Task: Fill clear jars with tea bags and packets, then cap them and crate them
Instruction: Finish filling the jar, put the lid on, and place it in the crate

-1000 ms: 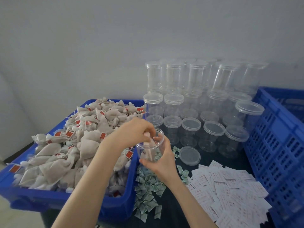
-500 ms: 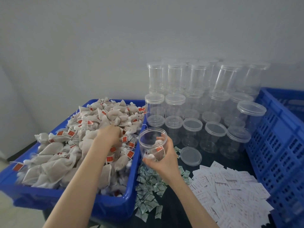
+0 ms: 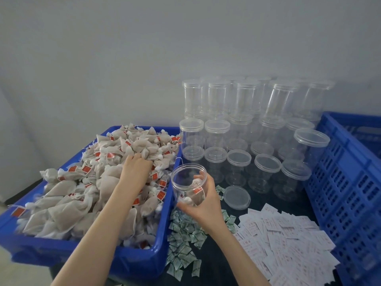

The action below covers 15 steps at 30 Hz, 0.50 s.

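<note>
My right hand (image 3: pixel 203 200) grips an open clear jar (image 3: pixel 185 180), tilted toward me, with a few tea bags lying at its bottom. My left hand (image 3: pixel 136 170) lies on the heap of beige tea bags with red tags (image 3: pixel 86 182) in the blue bin (image 3: pixel 127 263), fingers reaching into the pile; whether it holds a bag is hidden. The jar's loose clear lid (image 3: pixel 236 197) lies on the dark table just right of the jar. Small green-white packets (image 3: pixel 183 244) are strewn below the jar.
Several capped empty clear jars (image 3: pixel 266 172) stand stacked in rows at the back. A pile of white-pink paper packets (image 3: pixel 288 242) covers the table at the right. A blue slotted crate (image 3: pixel 346 182) stands along the right edge.
My left hand left the jar mouth and moved left and back into the tea bag pile. The jar now holds more tea bags; my right hand keeps hold of it.
</note>
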Available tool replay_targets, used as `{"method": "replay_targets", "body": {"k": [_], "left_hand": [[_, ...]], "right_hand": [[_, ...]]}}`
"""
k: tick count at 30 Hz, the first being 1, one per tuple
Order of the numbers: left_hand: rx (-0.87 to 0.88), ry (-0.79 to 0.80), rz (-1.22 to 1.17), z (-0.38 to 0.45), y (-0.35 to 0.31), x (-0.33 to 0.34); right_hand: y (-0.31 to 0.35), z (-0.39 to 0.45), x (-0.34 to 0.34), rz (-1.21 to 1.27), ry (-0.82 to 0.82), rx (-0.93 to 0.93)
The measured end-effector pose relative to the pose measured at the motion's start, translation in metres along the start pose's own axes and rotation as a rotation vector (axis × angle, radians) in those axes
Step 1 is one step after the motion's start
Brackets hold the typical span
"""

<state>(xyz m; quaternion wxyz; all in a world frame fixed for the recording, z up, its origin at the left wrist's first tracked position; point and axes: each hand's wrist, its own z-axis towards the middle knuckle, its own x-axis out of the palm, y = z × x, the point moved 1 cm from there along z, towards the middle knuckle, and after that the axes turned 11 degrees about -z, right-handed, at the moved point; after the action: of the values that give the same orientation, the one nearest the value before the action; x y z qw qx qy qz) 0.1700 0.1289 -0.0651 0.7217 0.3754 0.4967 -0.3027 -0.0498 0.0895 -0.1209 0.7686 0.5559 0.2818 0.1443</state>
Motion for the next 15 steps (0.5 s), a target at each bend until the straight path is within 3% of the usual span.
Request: {"method": "replay_targets", "body": {"k": [6, 10, 15], "left_hand": [[0.076, 0.143, 0.02, -0.007, 0.005, 0.002], [-0.056, 0.158, -0.261, -0.009, 0.005, -0.016], [-0.041, -0.171, -0.699, -0.019, 0.004, -0.059]], "right_hand": [[-0.002, 0.001, 0.001, -0.005, 0.003, 0.006], [-0.004, 0.001, 0.001, -0.002, 0.006, 0.014], [-0.011, 0.002, 0.001, -0.026, 0.004, 0.003]]}}
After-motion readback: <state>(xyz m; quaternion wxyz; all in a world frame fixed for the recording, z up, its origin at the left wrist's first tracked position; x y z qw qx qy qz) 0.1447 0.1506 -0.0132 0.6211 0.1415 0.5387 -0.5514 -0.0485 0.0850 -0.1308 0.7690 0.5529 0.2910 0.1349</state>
